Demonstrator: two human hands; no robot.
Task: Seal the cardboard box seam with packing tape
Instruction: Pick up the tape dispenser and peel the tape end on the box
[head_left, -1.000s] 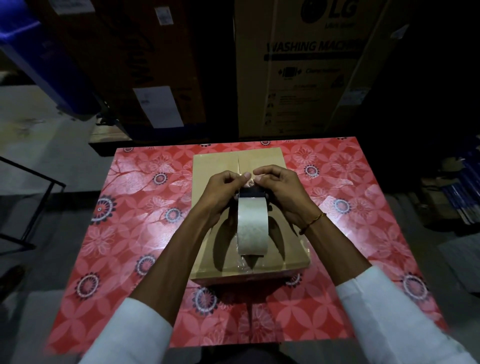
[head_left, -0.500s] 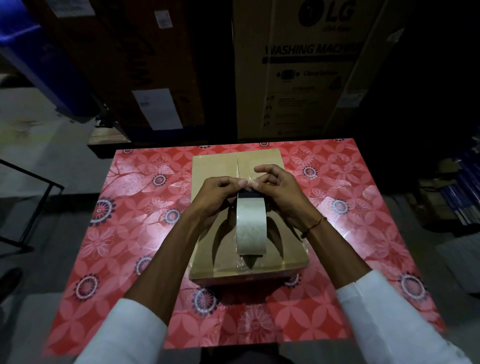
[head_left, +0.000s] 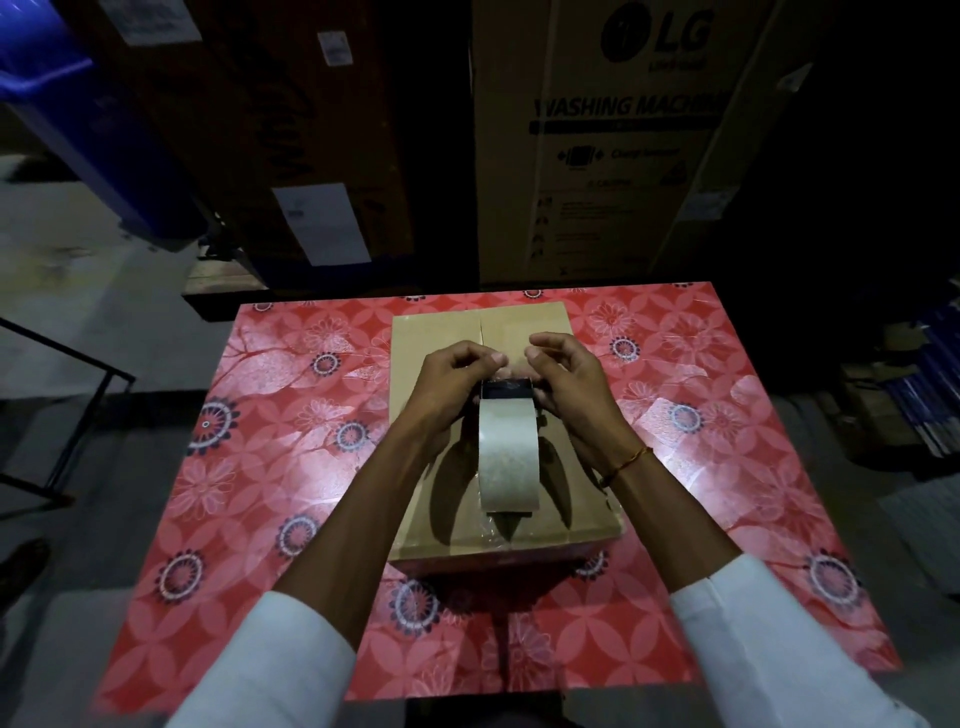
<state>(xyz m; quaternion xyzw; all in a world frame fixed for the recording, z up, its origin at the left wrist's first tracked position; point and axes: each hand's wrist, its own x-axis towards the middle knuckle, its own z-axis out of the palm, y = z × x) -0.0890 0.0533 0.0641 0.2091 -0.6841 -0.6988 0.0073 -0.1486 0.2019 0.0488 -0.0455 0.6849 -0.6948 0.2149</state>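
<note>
Left hand (head_left: 451, 382) and right hand (head_left: 569, 387) pinching the tape roll (head_left: 508, 449) upright over the cardboard box (head_left: 431, 332) seam (head_left: 481, 325), on red floral table (head_left: 291, 467)

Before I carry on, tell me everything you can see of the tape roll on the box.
The wide roll of pale, translucent packing tape stands on edge on the brown cardboard box, lined up over its centre seam. Its dark core shows at the far top. The left hand and right hand hold it there, fingertips pinching at the tape's free end. A crinkled clear strip seems stuck near the box's near edge.
</note>
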